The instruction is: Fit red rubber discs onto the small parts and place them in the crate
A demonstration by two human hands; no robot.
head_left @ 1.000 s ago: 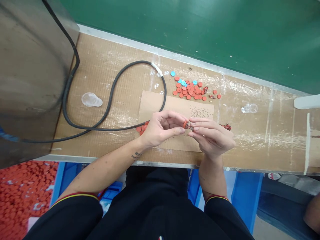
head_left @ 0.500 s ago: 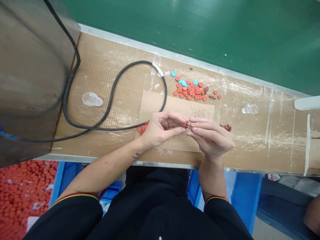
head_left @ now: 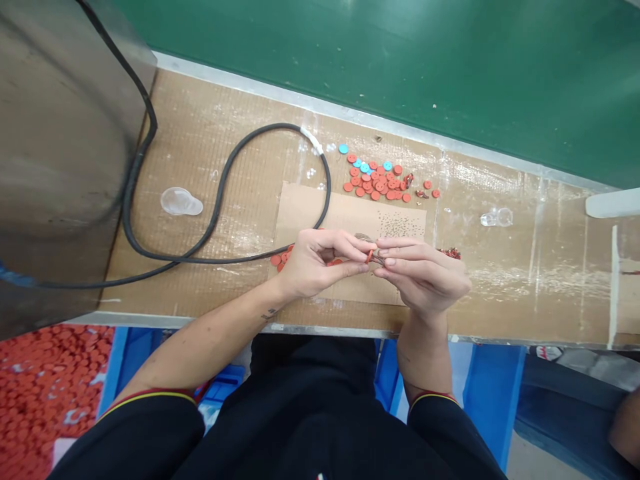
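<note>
Where is the piece held, and how?

My left hand (head_left: pixel 320 263) pinches a small red button (head_left: pixel 370 256) by its rim, above the cardboard sheet (head_left: pixel 350 215): light, stiff, slippery. My right hand (head_left: pixel 423 277) closes beside it, its hold unclear

One head-worn camera looks forward and down from above the torso (head_left: pixel 320 413) at the hands (head_left: pixel 320 263) and counter (head_left: pixel 525 300), close by.
</note>
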